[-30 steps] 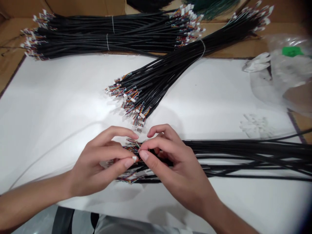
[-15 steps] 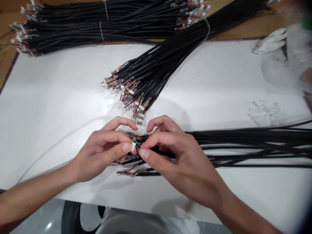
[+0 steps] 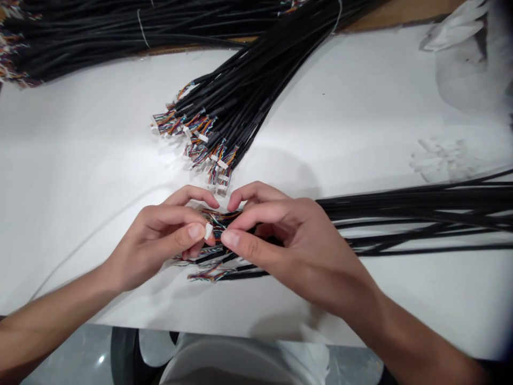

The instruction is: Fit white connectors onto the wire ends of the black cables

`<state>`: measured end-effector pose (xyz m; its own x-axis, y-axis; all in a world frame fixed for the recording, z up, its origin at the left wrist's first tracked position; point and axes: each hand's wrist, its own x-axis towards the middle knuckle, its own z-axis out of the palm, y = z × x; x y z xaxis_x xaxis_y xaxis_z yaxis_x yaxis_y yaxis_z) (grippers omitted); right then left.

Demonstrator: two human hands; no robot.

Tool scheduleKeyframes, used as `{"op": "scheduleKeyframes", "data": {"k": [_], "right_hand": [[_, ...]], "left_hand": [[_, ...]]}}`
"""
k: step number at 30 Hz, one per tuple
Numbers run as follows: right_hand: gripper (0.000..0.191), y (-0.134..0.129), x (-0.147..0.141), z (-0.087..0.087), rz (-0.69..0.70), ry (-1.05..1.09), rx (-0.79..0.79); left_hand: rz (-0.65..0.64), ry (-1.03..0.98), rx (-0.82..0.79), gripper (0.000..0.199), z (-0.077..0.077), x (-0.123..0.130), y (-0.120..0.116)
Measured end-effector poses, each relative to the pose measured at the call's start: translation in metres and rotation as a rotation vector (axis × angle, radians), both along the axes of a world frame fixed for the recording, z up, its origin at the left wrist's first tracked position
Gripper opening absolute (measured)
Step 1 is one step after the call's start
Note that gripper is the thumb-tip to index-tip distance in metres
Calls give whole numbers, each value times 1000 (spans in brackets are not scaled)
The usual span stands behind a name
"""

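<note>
A person's two bare hands worked over a loose bundle of black sheathed cables (image 3: 417,208), which ran in from the right across a white-topped desk (image 3: 68,160). It ended between the hands in thin multicoloured wires (image 3: 218,223) tipped with small white plastic connectors.

The likeliest trouble lay in those fine, tangled wire ends. A sharp pull on one wire could snag its neighbours or strain the joint where it entered its connector. A connector this small could also slip from the fingertips and fall among the others, and tugging on the bundle could drag the long cables out of line.

The left hand (image 3: 154,240) came in from the lower left with its forearm low and its fingers curled. Its thumb and forefinger made a narrow pinch on one small white plastic connector (image 3: 208,231). The right hand (image 3: 298,251) came in from the lower right with its wrist raised and its fingers arched over the wires. Its thumb and forefinger closed narrowly on the wires, just beside the left fingertips.

Beyond the loose bundle, a tied sheaf of matching black cables (image 3: 236,101) lay diagonally, its connector ends pointing toward the hands. Farther beyond it, a second tied sheaf (image 3: 120,32) lay crosswise.
</note>
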<state>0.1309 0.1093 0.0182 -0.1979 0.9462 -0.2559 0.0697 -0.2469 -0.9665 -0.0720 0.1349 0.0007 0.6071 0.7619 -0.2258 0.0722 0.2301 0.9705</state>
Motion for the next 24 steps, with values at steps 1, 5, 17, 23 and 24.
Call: {"op": "scheduleKeyframes", "data": {"k": [1, 5, 17, 23, 24], "right_hand": [[14, 0, 0, 1, 12, -3, -1], [12, 1, 2, 3, 60, -27, 0], [15, 3, 0, -2, 96, -10, 6], [15, 4, -2, -3, 111, -33, 16], [15, 4, -2, -3, 111, -33, 14]], "left_hand": [[-2, -1, 7, 18, 0, 0, 0], [-11, -22, 10, 19, 0, 1, 1], [-26, 17, -16, 23, 0, 1, 2], [-29, 52, 45, 26, 1, 3, 2], [-30, 52, 53, 26, 2, 3, 2]]}}
